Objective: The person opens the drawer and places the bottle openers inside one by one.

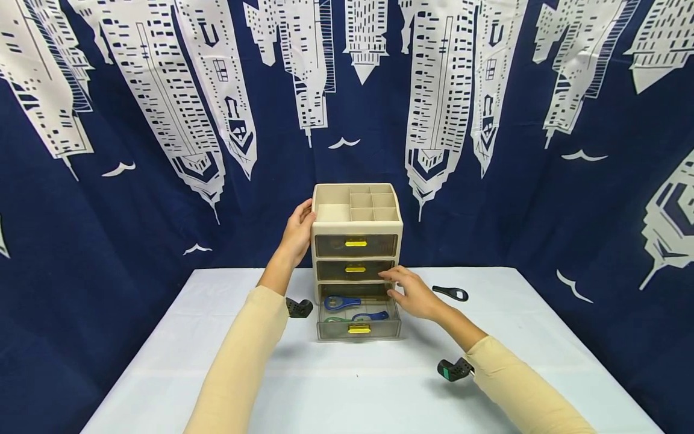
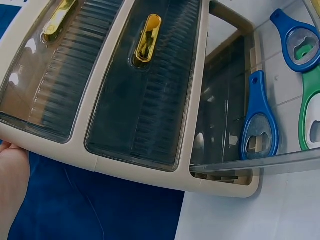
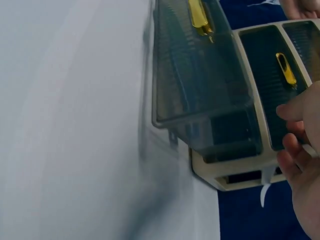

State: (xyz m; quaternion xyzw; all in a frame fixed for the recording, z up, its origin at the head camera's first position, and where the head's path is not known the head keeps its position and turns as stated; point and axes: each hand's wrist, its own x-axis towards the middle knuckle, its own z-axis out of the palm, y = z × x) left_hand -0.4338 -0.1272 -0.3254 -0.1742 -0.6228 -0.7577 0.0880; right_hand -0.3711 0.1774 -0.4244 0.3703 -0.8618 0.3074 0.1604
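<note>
A cream desktop drawer cabinet (image 1: 358, 228) with yellow handles stands in the middle of the table. Its lowest drawer (image 1: 382, 330) is pulled out. Inside lie a blue bottle opener (image 2: 258, 97), another blue bottle opener (image 2: 284, 25) and a green bottle opener (image 2: 305, 105). My left hand (image 1: 297, 234) rests against the cabinet's upper left side, fingers extended along it. By the right edge, above the pulled-out drawer, is my right hand (image 1: 414, 295). Its fingers are loosely bent in front of the middle drawer (image 3: 267, 95) and hold nothing. Whether a fingertip touches the cabinet, I cannot tell.
A black bottle opener (image 1: 443, 291) lies on the white table (image 1: 379, 392), right of the cabinet. The cabinet's top has several open compartments (image 1: 333, 196). A dark blue cloth with white buildings (image 1: 374, 132) hangs behind. Black wrist devices (image 1: 454, 369) show beside both forearms.
</note>
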